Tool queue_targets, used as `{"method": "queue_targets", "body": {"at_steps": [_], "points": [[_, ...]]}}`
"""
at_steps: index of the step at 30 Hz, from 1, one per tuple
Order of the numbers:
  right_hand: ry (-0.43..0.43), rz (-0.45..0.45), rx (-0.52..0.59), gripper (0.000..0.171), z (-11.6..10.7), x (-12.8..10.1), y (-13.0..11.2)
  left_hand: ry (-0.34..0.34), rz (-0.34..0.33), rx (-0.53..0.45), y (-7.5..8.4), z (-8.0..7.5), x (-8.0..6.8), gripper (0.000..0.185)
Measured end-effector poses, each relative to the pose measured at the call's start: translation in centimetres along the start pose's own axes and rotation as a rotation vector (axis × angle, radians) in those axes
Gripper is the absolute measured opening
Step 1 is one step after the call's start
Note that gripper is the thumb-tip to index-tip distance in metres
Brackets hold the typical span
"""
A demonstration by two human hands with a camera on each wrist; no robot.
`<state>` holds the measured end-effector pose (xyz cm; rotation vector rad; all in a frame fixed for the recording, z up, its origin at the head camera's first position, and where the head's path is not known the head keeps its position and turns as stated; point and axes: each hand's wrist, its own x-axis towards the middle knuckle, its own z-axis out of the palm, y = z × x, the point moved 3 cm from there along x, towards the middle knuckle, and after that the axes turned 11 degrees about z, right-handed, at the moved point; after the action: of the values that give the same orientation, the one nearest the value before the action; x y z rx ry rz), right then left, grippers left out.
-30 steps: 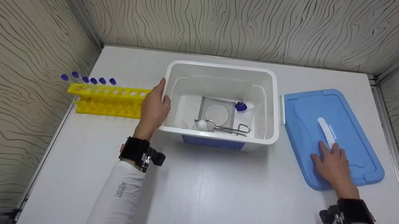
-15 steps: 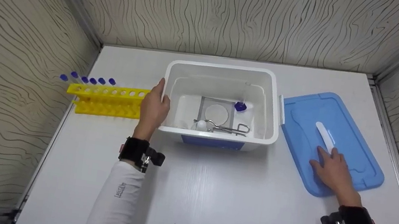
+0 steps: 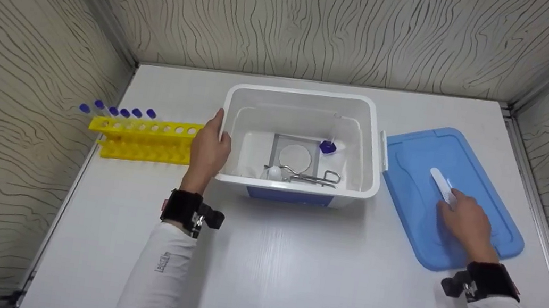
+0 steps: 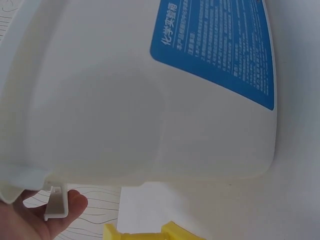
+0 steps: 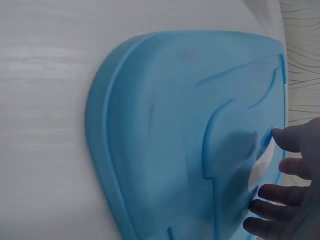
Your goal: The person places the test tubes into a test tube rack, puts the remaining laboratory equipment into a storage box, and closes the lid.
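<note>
1. White plastic storage bin [image 3: 309, 100] is sat mid-table, open at the top, and it's gripped at its left rim by the left hand [image 3: 208, 150], fingers curled over the edge and thumb outside. In the left wrist view a fingertip is seen just under the rim clip, with the blue label on the bin's wall [image 4: 220, 45].
2. Far left, a yellow plastic test-tube rack [image 3: 145, 138] is parked just beside that hand, with blue-capped tubes [image 3: 116, 111] stood at its left end.
3. Inside the bin, a grey square mat with a white disc [image 3: 294, 156], a blue-capped little bottle [image 3: 328, 147] and metal tongs [image 3: 311, 176] can be made out on the floor.
4. Right of the bin, a blue plastic lid [image 3: 413, 157] is laid flat on the white table [image 3: 290, 274], close to the bin's right latch.
5. On that lid the right hand [image 3: 465, 221] is rested, fingers loosely spread and touching the white handle strip [image 3: 440, 181]; nothing is pinched.
</note>
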<state>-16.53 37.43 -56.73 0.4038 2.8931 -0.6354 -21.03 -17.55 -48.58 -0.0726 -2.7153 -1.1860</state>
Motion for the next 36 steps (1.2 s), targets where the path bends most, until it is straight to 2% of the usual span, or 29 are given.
{"method": "queue_targets", "body": {"at_steps": [4, 10, 16, 24, 31, 36], "points": [[0.071, 0.000, 0.007, 0.052, 0.0, 1.7, -0.1, -0.001, -0.003, -0.004, -0.1, -0.1, -0.1, 0.057], [0.097, -0.017, -0.038, 0.042, 0.1, 2.9, -1.0, 0.003, -0.004, -0.004, 0.1, -0.2, -0.1, 0.057], [0.096, 0.003, -0.089, 0.041, 0.5, 3.1, -1.6, -0.010, -0.017, -0.003, 0.0, -0.1, -0.1, 0.058], [0.182, -0.021, -0.101, 0.035, 1.2, 3.1, -2.4, -0.003, -0.020, -0.002, 0.0, -0.1, 0.0, 0.057], [0.166, 0.001, -0.098, 0.032, 1.3, 3.5, -2.8, -0.007, -0.016, -0.014, 0.0, 0.0, 0.0, 0.057], [0.181, -0.038, -0.099, 0.029, 1.4, 3.7, -2.6, 0.000, -0.020, -0.020, 0.0, 0.0, -0.1, 0.057]]}}
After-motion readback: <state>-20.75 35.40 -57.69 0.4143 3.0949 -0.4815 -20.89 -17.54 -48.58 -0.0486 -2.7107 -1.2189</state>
